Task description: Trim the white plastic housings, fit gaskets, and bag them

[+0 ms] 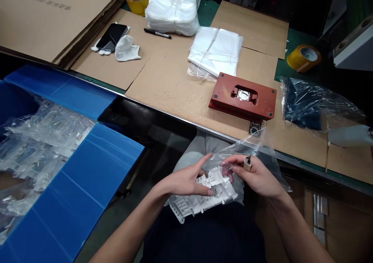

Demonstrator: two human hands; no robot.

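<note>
Though half buried under clear film, loose white plastic parts (pixel 37 146) inside a blue corrugated plastic bin (pixel 78 169) at far left. Next, on the workbench (pixel 291 41), stacked cardboard sheets (pixel 49 14), a smartphone (pixel 112 37) just beside a white cotton glove (pixel 127 49), and a black marker (pixel 157 33). Lower, over the lap and below the bench edge, a white moulded plastic part (pixel 204 193), partly inside a clear plastic bag (pixel 250 150). Left hand (pixel 186 181) wide open, fingers spread, fingertips against the part. Right hand (pixel 255 175) half curled, fingers pressing bag film onto the part, with a small brass-coloured object (pixel 247 163) at the fingers, too small to identify. Farther right, a red fixture plate (pixel 243 95) on cardboard, a roll of yellow tape (pixel 303 58), and a dark item in plastic film (pixel 305 103).
</note>
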